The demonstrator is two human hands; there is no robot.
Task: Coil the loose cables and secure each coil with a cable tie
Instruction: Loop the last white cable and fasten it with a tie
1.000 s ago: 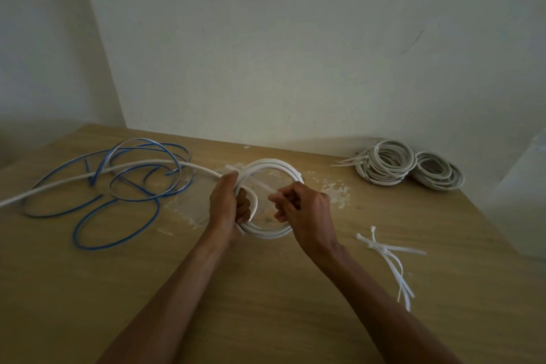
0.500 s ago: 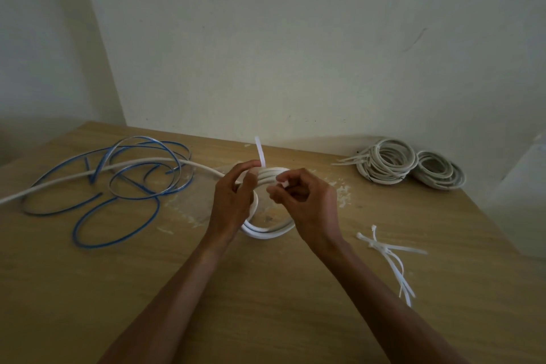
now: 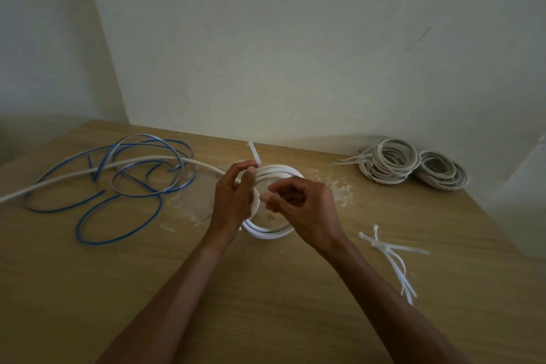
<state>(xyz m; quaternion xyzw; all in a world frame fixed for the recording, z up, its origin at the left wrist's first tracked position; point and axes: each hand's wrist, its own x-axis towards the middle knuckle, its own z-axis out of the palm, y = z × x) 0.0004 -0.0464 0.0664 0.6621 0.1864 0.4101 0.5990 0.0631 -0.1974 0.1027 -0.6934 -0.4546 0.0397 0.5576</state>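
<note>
Spare ties (image 3: pixel 390 254) lie just right of our right wrist. Our left hand (image 3: pixel 233 201) grips the white coil (image 3: pixel 266 233), thumb and fingers pinching the tie (image 3: pixel 254 154) that pokes up past the fingertips. Our right hand (image 3: pixel 307 210) curls its fingers close opposite; whether they've got the tie's other end, we can't tell. The risk: ease that left pinch and the stiff loops could spring apart, or the tie slips out unthreaded. The coil's tail, trailing left over the blue cable (image 3: pixel 118 186), could drag. Far right, two tied coils (image 3: pixel 390 162).
</note>
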